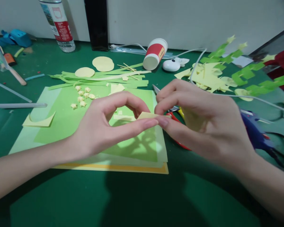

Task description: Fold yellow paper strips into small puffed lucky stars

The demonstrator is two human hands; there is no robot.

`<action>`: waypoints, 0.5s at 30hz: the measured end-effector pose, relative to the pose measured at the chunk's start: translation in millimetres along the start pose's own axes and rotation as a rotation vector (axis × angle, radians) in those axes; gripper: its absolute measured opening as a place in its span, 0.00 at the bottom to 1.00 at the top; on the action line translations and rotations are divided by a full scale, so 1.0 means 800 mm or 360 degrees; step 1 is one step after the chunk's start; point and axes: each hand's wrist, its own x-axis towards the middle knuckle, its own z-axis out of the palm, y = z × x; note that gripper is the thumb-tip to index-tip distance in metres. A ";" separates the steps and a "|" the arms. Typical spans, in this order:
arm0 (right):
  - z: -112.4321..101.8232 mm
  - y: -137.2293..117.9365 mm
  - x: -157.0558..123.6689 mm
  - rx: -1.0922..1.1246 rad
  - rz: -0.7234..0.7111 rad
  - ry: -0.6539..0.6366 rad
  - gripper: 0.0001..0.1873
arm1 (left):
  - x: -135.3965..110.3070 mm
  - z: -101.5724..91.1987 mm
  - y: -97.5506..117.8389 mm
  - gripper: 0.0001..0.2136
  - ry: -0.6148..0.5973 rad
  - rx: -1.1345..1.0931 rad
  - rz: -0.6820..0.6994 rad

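Note:
My left hand (109,124) and my right hand (198,123) meet above a stack of green paper sheets (68,123). Both pinch a small pale yellow paper strip (148,115) between thumb and fingers, fingertips touching. Several tiny folded yellow paper stars (82,96) lie on the green sheets behind my left hand. Red-handled scissors (175,118) lie partly hidden under my right hand.
Green paper strips (104,78) and yellow paper circles (103,63) lie further back. A tipped red-and-white paper cup (155,54), a water bottle (59,25), a white mouse-like object (171,65), yellow and green paper scraps (215,77) and a blue glue gun (255,132) surround the green mat.

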 end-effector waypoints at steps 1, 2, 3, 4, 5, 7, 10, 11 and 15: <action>0.000 0.000 0.000 -0.0023 -0.0036 -0.0004 0.07 | 0.000 0.001 -0.001 0.02 0.0023 -0.0012 -0.0001; 0.001 -0.001 -0.001 -0.0040 -0.0065 -0.0013 0.07 | -0.001 0.001 -0.002 0.02 0.0052 -0.0023 0.0000; 0.000 -0.001 -0.001 -0.0051 -0.0083 -0.0021 0.07 | -0.001 0.002 -0.002 0.04 0.0078 -0.0037 0.0006; 0.000 -0.002 -0.001 -0.0063 -0.0094 -0.0031 0.07 | 0.000 0.002 -0.003 0.04 0.0099 -0.0052 0.0013; 0.000 -0.002 0.000 -0.0071 -0.0097 -0.0042 0.08 | 0.000 0.003 -0.003 0.04 0.0112 -0.0063 0.0012; -0.001 -0.002 0.000 -0.0067 -0.0095 -0.0058 0.08 | 0.001 0.002 -0.001 0.03 0.0126 -0.0061 0.0003; -0.002 -0.001 0.001 -0.0061 -0.0104 -0.0075 0.09 | 0.002 0.000 0.003 0.03 0.0133 -0.0025 -0.0037; -0.002 -0.001 0.001 -0.0066 -0.0109 -0.0076 0.09 | 0.002 0.000 0.005 0.03 0.0134 -0.0009 -0.0046; -0.002 -0.001 0.001 -0.0109 -0.0142 -0.0082 0.09 | 0.002 -0.001 0.005 0.03 0.0128 0.0031 -0.0010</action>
